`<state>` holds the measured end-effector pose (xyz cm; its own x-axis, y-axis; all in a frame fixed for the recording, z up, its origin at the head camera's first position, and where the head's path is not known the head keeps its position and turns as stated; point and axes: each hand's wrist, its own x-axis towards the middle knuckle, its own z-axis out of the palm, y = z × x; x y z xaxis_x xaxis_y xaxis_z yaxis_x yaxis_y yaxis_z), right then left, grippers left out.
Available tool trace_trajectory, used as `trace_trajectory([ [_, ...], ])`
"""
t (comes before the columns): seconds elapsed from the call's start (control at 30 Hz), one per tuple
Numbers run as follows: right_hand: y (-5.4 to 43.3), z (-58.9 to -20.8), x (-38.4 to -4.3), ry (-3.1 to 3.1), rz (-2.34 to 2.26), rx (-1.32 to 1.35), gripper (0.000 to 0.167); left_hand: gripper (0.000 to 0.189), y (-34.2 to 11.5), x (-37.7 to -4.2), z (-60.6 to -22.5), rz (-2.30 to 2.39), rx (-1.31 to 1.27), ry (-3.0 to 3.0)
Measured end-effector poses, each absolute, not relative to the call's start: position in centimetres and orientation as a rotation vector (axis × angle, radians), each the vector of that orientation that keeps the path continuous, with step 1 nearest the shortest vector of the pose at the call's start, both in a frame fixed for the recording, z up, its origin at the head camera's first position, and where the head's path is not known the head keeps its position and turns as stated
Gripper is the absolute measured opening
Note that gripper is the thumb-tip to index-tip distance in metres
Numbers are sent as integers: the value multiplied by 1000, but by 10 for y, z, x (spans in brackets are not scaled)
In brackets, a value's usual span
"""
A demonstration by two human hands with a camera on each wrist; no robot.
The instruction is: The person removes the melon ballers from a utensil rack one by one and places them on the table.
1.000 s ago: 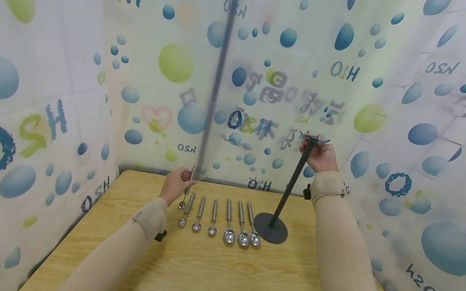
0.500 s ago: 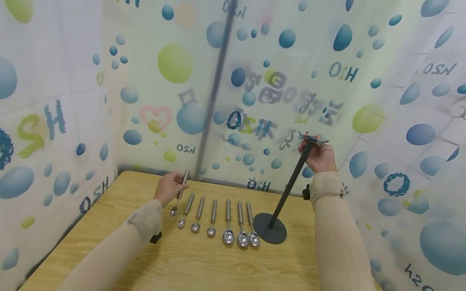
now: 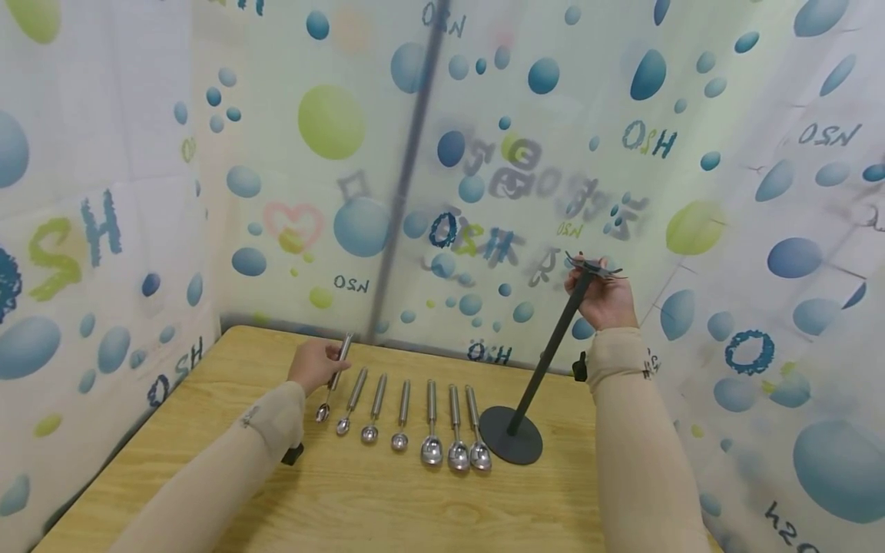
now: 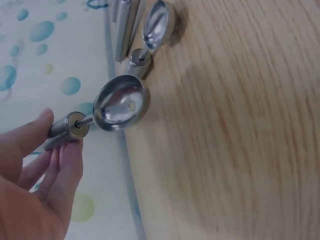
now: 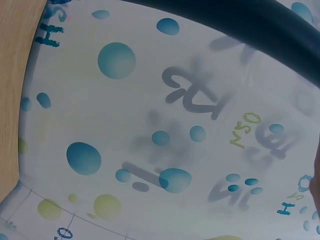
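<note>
My left hand [image 3: 314,365] pinches the metal handle of a melon baller [image 3: 323,413] between thumb and fingers, at the left end of a row of scoops. Its round bowl [image 4: 117,107] faces up in the left wrist view; whether it touches the table I cannot tell. Beside it lies another small scoop [image 3: 343,425]. My right hand [image 3: 611,299] holds the top of a black stand [image 3: 549,353], around its thin hooks, with some fingers hidden behind them. The stand's round base [image 3: 512,436] is on the table. The right wrist view shows only a dark bar [image 5: 250,25] and a sliver of hand.
Small scoops [image 3: 369,434] and larger oval scoops [image 3: 432,449] lie side by side on the wooden table [image 3: 387,507], handles pointing away. The rightmost large scoop [image 3: 480,455] lies close against the stand's base. A patterned curtain [image 3: 332,123] hangs behind the table.
My left hand has moved left and a little nearer with the melon baller, away from the neighbouring small scoop and lower. The right hand stays on the stand's top.
</note>
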<state>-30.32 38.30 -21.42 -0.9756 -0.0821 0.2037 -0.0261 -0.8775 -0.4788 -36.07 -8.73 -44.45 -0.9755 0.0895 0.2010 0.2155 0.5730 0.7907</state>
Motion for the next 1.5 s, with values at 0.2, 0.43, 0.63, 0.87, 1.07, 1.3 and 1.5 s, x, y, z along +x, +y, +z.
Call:
trace_trajectory([
  [0.2, 383, -218, -303, 771, -2995, -342, 28, 37, -87, -363, -453, -1331, -233, -2730],
  [0.43, 382, -217, -303, 796, -2997, -340, 26, 35, -87, -364, -461, -1322, -238, -2768],
  [0.63, 383, -213, -306, 785, -2986, -356, 26, 33, -86, -366, -460, -1309, -203, -2822],
  [0.87, 383, -214, -308, 742, -2985, -373, 30, 31, -87, -364, -458, -1246, -207, -2890],
  [1.07, 381, -215, -308, 757, -3017, -357, 27, 34, -89, -368, -460, -1285, -236, -2859],
  [1.3, 383, -214, -306, 745, -3014, -366, 28, 31, -88, -374, -463, -1395, -155, -2859],
  [1.5, 383, -214, -304, 762, -3035, -356, 32, 22, -85, -379, -469, -1432, -110, -2872],
])
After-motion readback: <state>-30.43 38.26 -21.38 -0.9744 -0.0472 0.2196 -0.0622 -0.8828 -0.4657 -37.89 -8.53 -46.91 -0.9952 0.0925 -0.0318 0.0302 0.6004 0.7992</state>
